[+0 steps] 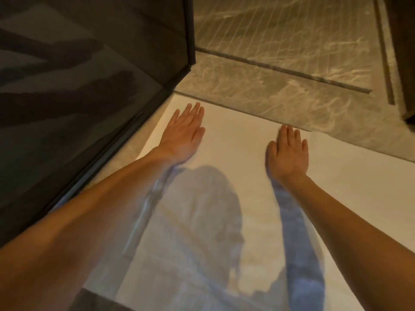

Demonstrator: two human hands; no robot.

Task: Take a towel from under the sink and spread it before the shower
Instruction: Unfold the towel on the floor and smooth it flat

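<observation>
White towel (235, 149) is lying flat on the marble floor (280, 90), its far edge just beyond the fingertips. Left hand (184, 133) and right hand (288, 153) are pressing palms down on it, fingers (196, 113) straight and close together, gripping nothing. Dark glass shower panel (89, 75) is standing just left of the left fingers.
</observation>
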